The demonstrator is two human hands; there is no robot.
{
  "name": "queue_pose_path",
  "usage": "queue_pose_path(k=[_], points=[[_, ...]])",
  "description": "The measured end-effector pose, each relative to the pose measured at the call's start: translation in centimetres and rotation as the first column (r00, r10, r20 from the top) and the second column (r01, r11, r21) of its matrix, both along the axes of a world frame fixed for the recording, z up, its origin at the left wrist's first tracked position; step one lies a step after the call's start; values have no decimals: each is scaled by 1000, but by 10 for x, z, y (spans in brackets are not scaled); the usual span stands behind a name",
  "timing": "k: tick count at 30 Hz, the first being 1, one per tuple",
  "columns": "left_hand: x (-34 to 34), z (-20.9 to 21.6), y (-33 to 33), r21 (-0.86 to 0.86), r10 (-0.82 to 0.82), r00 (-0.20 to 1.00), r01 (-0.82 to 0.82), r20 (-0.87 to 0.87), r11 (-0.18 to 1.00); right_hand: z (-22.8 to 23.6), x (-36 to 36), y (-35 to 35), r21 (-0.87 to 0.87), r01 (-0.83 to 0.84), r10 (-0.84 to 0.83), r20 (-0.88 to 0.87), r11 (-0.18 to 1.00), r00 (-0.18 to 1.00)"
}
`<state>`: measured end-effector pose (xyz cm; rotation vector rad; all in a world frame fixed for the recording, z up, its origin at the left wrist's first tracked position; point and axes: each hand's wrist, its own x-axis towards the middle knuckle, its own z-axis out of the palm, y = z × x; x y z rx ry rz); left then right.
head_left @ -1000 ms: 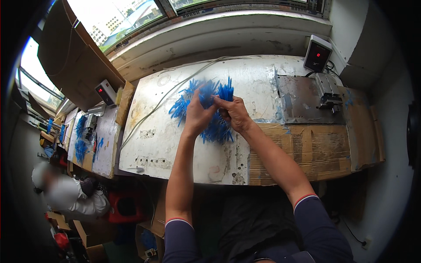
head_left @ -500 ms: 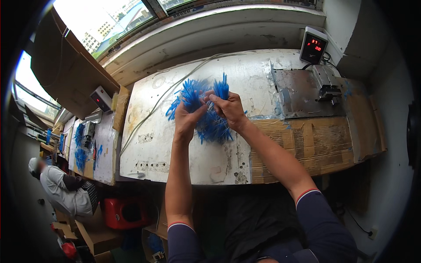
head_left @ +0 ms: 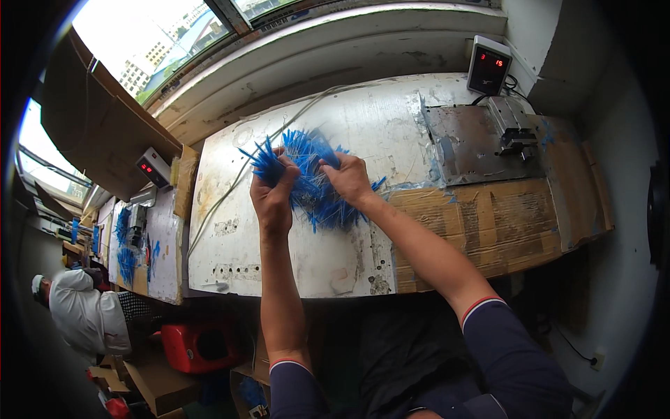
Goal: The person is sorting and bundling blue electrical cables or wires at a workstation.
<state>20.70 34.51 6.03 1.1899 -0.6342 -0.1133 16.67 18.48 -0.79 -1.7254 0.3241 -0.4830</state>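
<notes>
1. Blue bundle of thin strands (prob. cut wire leads) is in L hand, tips fanned up & left, above the white surface.
2. L grip: clamped on bundle, thumb across the near side.
3. R hand: grip looks pinched thumb-to-index on a blurred blue tuft, over R side of the loose pile. Pile lies on surface between & below the hands, strands crossing every which way.
4. Handling (my read): v. light, springy-stiff per strand, floppy as a group. Prob. smooth, so inner strands could slide out if squeeze is uneven. Thin pale ends look easy to bend or snag.
5. Hold: mid-bundle, full thumb-to-finger wrap, blue part only; keep off pale ends. For pile, pinch small amts, else tangles come along.
6. Hidden: L fingers mostly behind bundle; R fingertips partly masked by hand; tuft too smeared for strand count or its lower ends. Can't tell where tuft stops & pile starts. Strand ends too fine to ID.
7. Edges: co-worker at far L, partly lost in the dark rim; carton below is dim, contents n/a.
</notes>
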Motion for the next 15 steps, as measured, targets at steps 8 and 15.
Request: queue_pose_path(k=[8,15], points=[[-5,48,33,-227,93,995,-80,45,971,-21,7,-10,65,-2,-3,85,998,996],[-9,25,27,-365,-15,983,-53,-181,930,9,-46,-19,344,12,-93,219,939,971]])
